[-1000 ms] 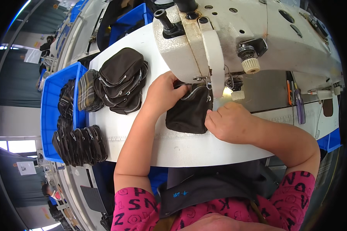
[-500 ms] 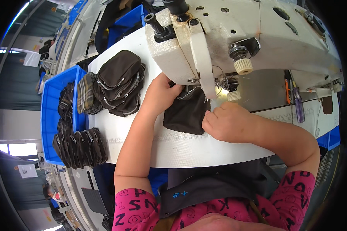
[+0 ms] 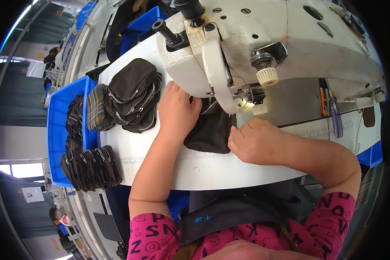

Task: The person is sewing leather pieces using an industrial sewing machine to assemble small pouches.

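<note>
A small black zippered pouch [image 3: 209,133] lies under the head of a white sewing machine [image 3: 303,47], its silver zipper near the needle area. My left hand [image 3: 177,108] is at the pouch's upper left edge, thumb bent over it; its fingertips are partly hidden behind the machine head. My right hand [image 3: 256,141] has its fingers curled closed at the pouch's right edge, thumb and forefinger pinching it there. The machine's head covers the top of the pouch and the needle.
Left of the hands sits a stack of dark zippered pouches [image 3: 135,93] beside plaid pieces [image 3: 98,107]. A blue bin [image 3: 58,125] holds more, with a row of dark pouches [image 3: 91,168] at its front. A purple-handled screwdriver [image 3: 336,119] and an orange tool [image 3: 323,102] lie at right.
My left hand has shifted slightly left and up over the pouch's edge, covering more of the zipper. The right hand stays at the pouch's right edge. The view has shifted a little.
</note>
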`<state>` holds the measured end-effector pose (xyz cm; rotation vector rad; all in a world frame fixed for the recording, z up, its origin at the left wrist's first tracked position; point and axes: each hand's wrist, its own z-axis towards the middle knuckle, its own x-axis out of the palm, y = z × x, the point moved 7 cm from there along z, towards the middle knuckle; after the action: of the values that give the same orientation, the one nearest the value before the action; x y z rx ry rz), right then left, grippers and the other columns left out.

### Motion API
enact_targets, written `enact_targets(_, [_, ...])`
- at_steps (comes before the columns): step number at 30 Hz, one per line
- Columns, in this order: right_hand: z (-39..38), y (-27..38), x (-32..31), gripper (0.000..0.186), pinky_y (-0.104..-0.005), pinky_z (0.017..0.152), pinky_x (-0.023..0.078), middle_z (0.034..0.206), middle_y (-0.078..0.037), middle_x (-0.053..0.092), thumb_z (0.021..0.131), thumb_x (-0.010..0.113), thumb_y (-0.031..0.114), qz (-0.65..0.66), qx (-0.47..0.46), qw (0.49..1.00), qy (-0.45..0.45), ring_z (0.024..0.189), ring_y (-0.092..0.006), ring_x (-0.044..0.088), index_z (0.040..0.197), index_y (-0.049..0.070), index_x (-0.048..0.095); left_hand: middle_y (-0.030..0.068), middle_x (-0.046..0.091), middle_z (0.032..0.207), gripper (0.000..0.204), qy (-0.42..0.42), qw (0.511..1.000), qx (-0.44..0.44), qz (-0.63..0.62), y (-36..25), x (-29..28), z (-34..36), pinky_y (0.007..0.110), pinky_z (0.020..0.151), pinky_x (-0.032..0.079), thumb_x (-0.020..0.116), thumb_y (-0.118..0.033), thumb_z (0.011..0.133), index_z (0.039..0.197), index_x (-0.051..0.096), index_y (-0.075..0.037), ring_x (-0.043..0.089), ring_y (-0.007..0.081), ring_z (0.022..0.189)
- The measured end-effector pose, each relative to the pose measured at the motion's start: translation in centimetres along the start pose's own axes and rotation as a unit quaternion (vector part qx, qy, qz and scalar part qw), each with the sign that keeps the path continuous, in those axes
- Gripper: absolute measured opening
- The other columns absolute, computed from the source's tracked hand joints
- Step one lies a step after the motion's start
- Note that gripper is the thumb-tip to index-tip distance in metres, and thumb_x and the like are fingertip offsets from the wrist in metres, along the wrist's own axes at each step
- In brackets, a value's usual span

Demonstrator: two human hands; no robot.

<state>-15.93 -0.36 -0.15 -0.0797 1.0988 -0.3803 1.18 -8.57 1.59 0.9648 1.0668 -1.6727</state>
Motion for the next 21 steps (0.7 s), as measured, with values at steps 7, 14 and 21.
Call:
enact_targets(7, [0.0,0.1,-0.1,0.010,-0.0303,0.046,0.040,0.062,-0.004,0.059,0.076,0.071,0.006,0.009,0.007,1.000,-0.014,0.052,-0.0163,0.055,0.083,-0.001,0.071,0.0051,0.072,0.107,0.030,-0.011,0.935,0.348,-0.064,-8.4,-2.4,-2.8,0.047,0.077,0.051,0.070,-0.010,0.078,0.107,0.074,-0.009,0.068,0.0292,0.095])
enact_targets(14, [-0.1,0.1,-0.3,0.007,-0.0304,0.047,0.037,0.061,-0.004,0.056,0.074,0.071,0.007,0.003,0.002,1.000,-0.014,0.051,-0.0163,0.052,0.077,0.002,0.068,0.0062,0.071,0.105,0.029,0.056,0.975,0.211,-0.035,-6.3,0.1,-2.4,0.041,0.074,0.053,0.070,-0.008,0.083,0.112,0.075,-0.008,0.068,0.0281,0.092])
enact_targets(21, [-0.1,-0.5,-1.1,0.012,-0.0300,0.046,0.037,0.061,-0.003,0.056,0.071,0.071,0.010,0.012,-0.019,0.999,-0.030,0.052,-0.0164,0.055,0.077,0.001,0.067,0.0060,0.070,0.096,0.027,0.022,0.979,0.194,-0.054,-6.5,0.0,-2.2,0.039,0.067,0.053,0.074,-0.010,0.083,0.109,0.076,-0.009,0.068,0.0286,0.080])
